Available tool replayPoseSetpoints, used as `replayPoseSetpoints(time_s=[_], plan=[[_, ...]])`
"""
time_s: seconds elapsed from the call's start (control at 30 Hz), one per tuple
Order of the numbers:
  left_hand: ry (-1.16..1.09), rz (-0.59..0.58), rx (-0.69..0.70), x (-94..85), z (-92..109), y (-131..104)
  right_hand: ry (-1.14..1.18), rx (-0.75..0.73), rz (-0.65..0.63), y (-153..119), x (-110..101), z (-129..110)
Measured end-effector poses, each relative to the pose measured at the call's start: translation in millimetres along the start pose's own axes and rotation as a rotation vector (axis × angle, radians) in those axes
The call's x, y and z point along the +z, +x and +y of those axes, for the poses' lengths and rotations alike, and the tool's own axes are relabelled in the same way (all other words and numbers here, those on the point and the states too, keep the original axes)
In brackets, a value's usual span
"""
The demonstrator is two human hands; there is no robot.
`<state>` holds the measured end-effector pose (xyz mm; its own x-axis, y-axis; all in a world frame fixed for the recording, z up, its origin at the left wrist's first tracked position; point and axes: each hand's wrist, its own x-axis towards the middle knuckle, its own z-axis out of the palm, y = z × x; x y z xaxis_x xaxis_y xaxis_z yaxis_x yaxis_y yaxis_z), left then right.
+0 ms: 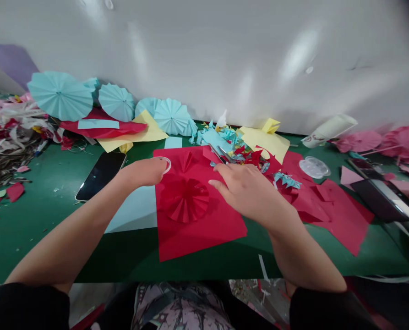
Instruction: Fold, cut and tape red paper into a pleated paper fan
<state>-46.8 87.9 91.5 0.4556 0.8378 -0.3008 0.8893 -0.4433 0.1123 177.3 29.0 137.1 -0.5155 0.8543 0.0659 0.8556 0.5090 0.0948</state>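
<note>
A red pleated paper fan point(184, 200) lies on a red paper sheet point(204, 229) on the green table point(42, 220). My left hand point(145, 172) is closed on a small clear tape ring point(166, 164) just left of the fan. Right of the fan, my right hand point(248, 190) hovers palm down with its fingers apart, nothing in it. Scissors point(221, 153) lie just beyond its fingertips among paper scraps.
A phone point(101, 175) lies left of my left hand. Teal paper fans point(62, 95) line the back wall, with yellow sheets point(266, 140) and scraps. A clear lid point(314, 167), more red paper point(331, 211), a dark tablet point(379, 192) and pink fans point(406, 142) are at the right.
</note>
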Motion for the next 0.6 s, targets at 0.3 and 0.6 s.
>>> replayPoseSetpoints(time_s=[0.3, 0.6], plan=[[-0.348, 0.257, 0.188, -26.1, 28, -26, 0.296, -0.043, 0.391, 8, 8, -2], [-0.465, 0.398, 0.351, -22.8, 51, -39, 0.394, -0.149, 0.668, 9, 10, -11]])
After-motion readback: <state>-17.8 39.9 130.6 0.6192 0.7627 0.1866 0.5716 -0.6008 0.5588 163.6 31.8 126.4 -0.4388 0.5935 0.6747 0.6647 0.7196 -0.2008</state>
